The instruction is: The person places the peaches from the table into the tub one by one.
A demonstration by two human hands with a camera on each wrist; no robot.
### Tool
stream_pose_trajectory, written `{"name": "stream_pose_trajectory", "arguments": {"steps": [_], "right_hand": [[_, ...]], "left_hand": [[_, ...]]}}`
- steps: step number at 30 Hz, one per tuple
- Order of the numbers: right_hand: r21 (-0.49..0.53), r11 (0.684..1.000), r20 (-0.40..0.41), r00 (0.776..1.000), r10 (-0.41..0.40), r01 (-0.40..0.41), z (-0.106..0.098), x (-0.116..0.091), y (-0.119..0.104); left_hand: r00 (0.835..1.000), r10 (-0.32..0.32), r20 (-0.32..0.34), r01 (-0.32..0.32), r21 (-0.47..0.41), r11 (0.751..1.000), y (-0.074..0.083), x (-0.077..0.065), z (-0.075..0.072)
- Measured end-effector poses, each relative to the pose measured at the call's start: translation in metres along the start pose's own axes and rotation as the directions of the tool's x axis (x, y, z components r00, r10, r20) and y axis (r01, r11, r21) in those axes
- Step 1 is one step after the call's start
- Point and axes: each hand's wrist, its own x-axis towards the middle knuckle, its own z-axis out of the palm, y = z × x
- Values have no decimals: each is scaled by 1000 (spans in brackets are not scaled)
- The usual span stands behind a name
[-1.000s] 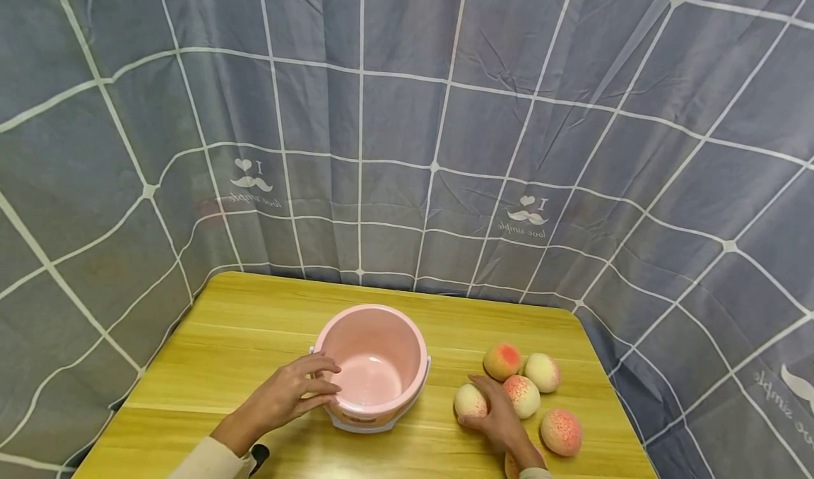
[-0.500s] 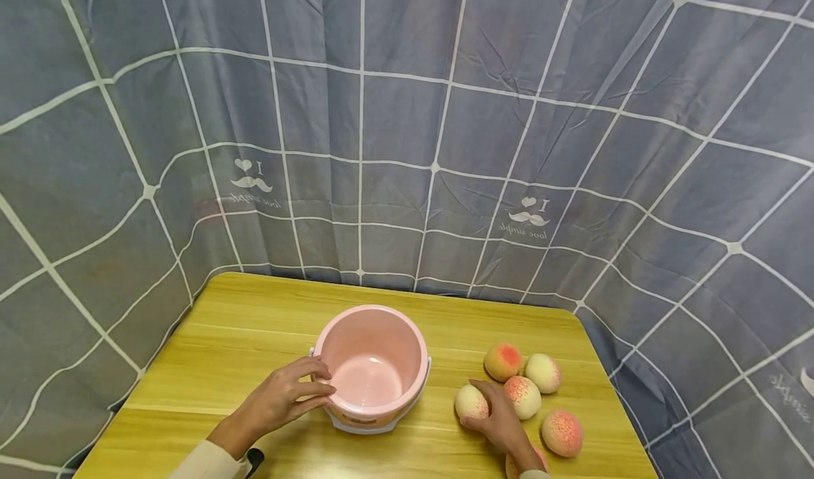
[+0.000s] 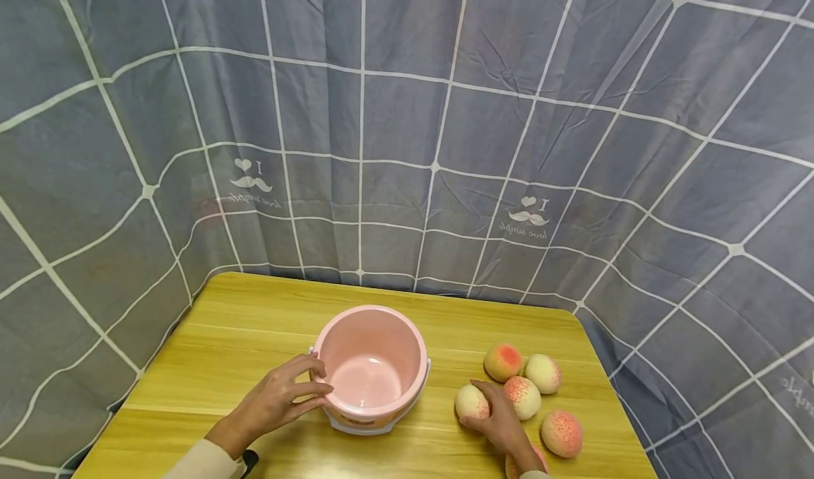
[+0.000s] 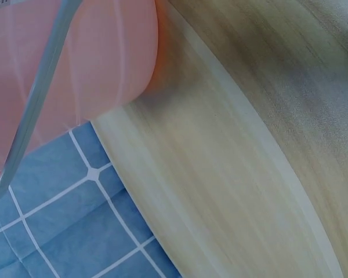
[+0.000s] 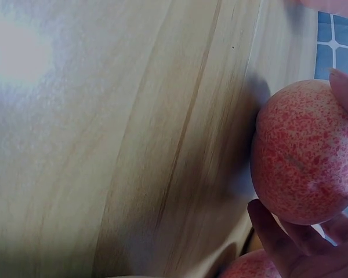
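Note:
In the head view a pink bucket (image 3: 372,355) stands on the wooden table, its mouth facing up and its inside bare. My left hand (image 3: 276,401) is at its left rim, with fingertips over the edge and thumb low on the near side, pinching the rim. The left wrist view shows the bucket's side (image 4: 75,63) and its grey handle (image 4: 37,92), but not the hand. To the right, my right hand (image 3: 501,417) holds a pale, red-speckled peach (image 3: 472,402). In the right wrist view, thumb and fingers (image 5: 272,231) lie around opposite sides of this peach (image 5: 307,153).
Other peaches lie close about my right hand: an orange-red one (image 3: 502,361), a pale one (image 3: 543,373), a speckled one (image 3: 522,397) and a pinker one (image 3: 562,433). Another peach (image 3: 537,459) is partly under my right wrist. A grey checked curtain (image 3: 407,182) surrounds the table (image 3: 267,309).
My left hand has drawn slightly left, its fingertips pulling back from over the bucket's inside to the rim. My right hand and its peach have stayed nearly still.

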Motion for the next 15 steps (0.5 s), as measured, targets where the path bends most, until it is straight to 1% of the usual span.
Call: {"name": "stream_pose_trajectory", "arguments": {"steps": [7,15], "right_hand": [[15,1000,4,1000,22,-22,1,0,-1],[39,999,-9,999,39,-38,1,0,-1]], "left_hand": [[1000,-23,-2,23,-7,1000,0,-2,1],[999,-8,-44,9,10,1000,2,-1,5]]}}
